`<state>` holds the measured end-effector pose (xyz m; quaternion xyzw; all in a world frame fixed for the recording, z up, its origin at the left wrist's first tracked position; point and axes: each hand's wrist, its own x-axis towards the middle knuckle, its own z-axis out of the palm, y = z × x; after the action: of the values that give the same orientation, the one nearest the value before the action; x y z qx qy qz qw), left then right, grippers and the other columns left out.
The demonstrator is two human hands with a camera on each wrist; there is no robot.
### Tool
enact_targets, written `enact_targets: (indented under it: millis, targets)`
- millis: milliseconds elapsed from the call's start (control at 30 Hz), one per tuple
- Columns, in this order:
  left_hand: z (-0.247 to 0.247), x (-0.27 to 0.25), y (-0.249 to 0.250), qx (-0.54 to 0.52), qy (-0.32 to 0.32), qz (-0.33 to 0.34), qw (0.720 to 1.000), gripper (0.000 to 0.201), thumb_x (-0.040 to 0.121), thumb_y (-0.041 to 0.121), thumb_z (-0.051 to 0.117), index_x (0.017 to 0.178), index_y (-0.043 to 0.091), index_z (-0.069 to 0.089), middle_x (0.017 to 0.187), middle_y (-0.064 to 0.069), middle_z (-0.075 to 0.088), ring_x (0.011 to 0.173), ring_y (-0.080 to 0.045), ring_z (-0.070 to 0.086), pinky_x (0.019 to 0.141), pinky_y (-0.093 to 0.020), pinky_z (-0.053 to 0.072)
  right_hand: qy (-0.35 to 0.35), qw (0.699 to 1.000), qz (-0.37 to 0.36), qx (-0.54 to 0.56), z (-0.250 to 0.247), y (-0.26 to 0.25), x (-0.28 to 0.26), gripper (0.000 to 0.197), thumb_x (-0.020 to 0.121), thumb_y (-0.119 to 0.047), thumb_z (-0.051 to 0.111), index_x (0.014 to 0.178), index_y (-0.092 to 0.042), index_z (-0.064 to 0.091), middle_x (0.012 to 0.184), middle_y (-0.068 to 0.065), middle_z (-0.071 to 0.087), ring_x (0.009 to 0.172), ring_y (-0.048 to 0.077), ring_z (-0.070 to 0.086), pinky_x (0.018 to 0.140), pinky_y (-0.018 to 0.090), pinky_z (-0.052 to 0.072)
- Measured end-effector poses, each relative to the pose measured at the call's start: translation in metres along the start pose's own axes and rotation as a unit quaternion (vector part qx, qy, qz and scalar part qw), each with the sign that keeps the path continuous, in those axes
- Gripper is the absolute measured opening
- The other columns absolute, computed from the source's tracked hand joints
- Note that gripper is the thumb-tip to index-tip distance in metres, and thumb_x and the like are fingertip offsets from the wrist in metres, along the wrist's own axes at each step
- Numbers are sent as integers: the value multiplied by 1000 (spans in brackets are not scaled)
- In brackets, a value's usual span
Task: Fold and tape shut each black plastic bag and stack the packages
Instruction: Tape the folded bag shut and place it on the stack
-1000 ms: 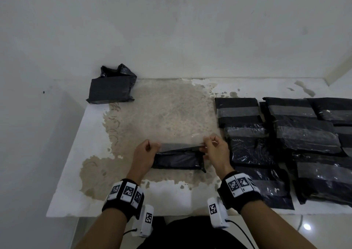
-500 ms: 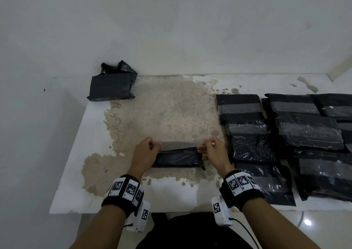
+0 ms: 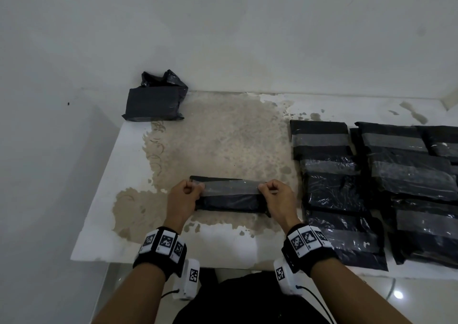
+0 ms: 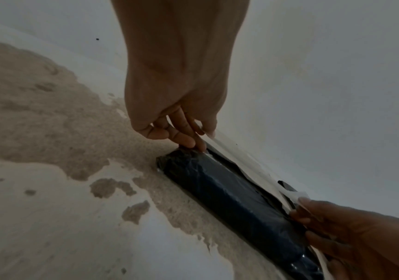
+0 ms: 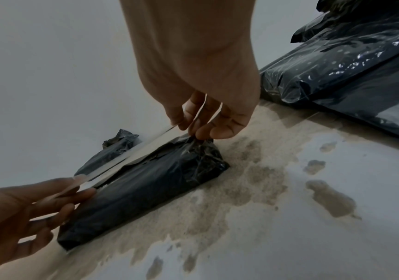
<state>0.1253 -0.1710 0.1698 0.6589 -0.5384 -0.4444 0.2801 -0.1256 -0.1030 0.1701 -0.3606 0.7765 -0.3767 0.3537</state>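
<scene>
A folded black plastic bag lies near the front middle of the white table; it also shows as the dark roll of the bag and the bag in the wrist views. A clear tape strip is stretched just over its top. My left hand pinches the strip's left end, my right hand pinches its right end. The tape strip hangs slightly above the bag in the left wrist view and the tape strip shows the same in the right wrist view.
Several taped black packages cover the right side of the table, overlapping one another. One loosely wrapped black bag sits at the far left corner by the wall. A worn brownish patch spreads over the table's middle.
Both hands have shifted slightly away from me with the stretched tape, lowering it closer to the bag's top. A flat flap of the bag now shows beyond the tape.
</scene>
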Motion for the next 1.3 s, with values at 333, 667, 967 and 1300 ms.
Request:
enact_targets:
  millis: [333, 667, 967, 1300]
  targets:
    - [5, 8, -1, 6, 20, -9, 1000, 28, 94, 32, 69, 75, 13, 63, 70, -2, 70, 66, -18, 65, 59, -29, 46, 19, 1000, -5, -4, 4, 0, -5, 22, 95, -25, 68, 75, -19, 64, 81, -5, 67, 80, 13, 63, 74, 31, 52]
    - [10, 16, -2, 31, 27, -14, 999, 28, 90, 31, 73, 75, 10, 65, 71, -5, 71, 67, -22, 66, 61, -32, 48, 14, 999, -27, -44, 3, 1, -4, 19, 96, -27, 68, 79, -21, 63, 83, -7, 67, 79, 10, 62, 70, 26, 50]
    - [13, 13, -3, 72, 54, 27, 996, 26, 89, 27, 76, 74, 10, 62, 71, -4, 68, 69, -23, 64, 61, -34, 48, 33, 991, -63, -112, 5, -1, -7, 18, 95, -26, 68, 81, -17, 62, 87, -3, 64, 78, 10, 57, 63, 15, 38]
    - [5, 14, -8, 69, 23, 28, 997, 29, 89, 33, 75, 74, 12, 62, 72, -5, 68, 69, -25, 65, 60, -36, 50, 52, 984, -84, -147, 11, 2, -11, 19, 94, -24, 70, 80, -14, 63, 89, -5, 59, 77, 12, 55, 71, 27, 45]
